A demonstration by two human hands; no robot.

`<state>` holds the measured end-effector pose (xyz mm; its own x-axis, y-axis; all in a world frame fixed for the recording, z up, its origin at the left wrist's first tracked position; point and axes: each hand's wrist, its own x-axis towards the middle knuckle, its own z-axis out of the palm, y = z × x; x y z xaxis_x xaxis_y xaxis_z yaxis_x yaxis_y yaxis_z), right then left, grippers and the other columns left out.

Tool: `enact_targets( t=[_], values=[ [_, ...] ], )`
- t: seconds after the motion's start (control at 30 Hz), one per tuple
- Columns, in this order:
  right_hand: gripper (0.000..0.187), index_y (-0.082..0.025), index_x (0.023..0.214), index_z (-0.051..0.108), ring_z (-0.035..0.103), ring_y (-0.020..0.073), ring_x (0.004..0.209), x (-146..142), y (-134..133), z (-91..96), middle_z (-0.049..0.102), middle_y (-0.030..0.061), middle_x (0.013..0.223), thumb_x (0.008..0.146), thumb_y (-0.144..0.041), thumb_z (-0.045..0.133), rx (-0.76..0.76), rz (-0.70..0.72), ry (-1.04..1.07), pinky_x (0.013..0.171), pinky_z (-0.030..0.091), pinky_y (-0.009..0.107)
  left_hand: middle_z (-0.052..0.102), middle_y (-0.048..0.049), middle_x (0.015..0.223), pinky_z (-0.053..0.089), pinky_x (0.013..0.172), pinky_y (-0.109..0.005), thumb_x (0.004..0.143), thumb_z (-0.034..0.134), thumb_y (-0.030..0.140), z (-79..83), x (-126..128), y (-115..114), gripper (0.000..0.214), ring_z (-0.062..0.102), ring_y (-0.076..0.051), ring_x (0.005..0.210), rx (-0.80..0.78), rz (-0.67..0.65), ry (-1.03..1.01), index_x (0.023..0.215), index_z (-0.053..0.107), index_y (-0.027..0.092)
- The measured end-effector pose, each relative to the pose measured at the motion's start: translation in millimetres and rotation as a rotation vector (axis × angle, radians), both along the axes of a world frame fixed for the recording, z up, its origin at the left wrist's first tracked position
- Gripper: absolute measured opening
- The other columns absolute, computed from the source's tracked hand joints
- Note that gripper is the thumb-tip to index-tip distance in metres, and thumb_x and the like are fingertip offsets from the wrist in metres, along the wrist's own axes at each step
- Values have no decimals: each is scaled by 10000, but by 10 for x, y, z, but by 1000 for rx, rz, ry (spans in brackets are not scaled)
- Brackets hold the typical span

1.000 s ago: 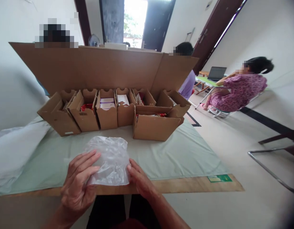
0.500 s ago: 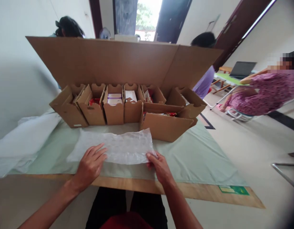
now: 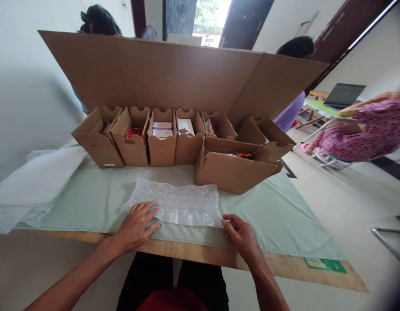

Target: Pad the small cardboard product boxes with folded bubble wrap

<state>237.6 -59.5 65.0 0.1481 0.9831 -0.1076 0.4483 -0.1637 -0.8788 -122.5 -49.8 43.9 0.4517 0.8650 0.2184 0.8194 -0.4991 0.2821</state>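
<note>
A translucent, crinkled plastic sheet (image 3: 187, 203), glossy along its lower edge and dimpled with rows of faint rounded cells, is laid out flat on the pale green cloth (image 3: 267, 222) in front of the cardboard boxes (image 3: 162, 152). Its lower left part is touched by the left hand (image 3: 136, 226), fingers loosely spread, while its lower right corner is pinched by the right hand (image 3: 240, 235).

- right of the right hand (image 3: 239, 235), bare cloth (image 3: 280, 218) leaves a sideways path over the worktop (image 3: 290, 268).
- ahead, a row of cardboard boxes (image 3: 162, 152) bars low passage; a tall cardboard panel (image 3: 187, 73) stands behind.
- one crosswise box (image 3: 232, 172) juts forward.
- plastic sheets (image 3: 37, 181) block the far left; open cloth separates them from the left hand (image 3: 138, 226).
</note>
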Motion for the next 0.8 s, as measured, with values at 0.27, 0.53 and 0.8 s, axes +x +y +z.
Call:
enact_targets(
  t=[0.27, 0.53, 0.8],
  values=[
    [276, -225, 1182, 688, 614, 306, 1229, 4, 572, 1039, 726, 106, 1252, 935, -293, 586, 876, -68, -718, 1016, 460, 479, 652, -138, 1380, 514, 980, -487, 958, 545, 328, -145, 24, 36, 348, 609, -319, 1205, 62, 2, 64, 1245, 698, 202],
    [101, -206, 883, 688, 661, 260, 1019, 142, 944, 1049, 769, 52, 893, 934, -164, 611, 951, 92, -953, 961, 407, 435, 649, -125, 1396, 511, 950, -450, 955, 518, 288, -330, -46, -2, 365, 615, -302, 1183, 210, -41, 59, 1267, 691, 210],
    [121, -220, 897, 687, 688, 190, 925, 139, 471, 836, 789, 7, 912, 949, -120, 642, 1038, 100, -904, 965, 424, 394, 678, -121, 1344, 491, 919, -425, 993, 491, 331, -346, -24, 19, 328, 629, -289, 1129, 317, -54, 19, 1220, 689, 199]
  ],
)
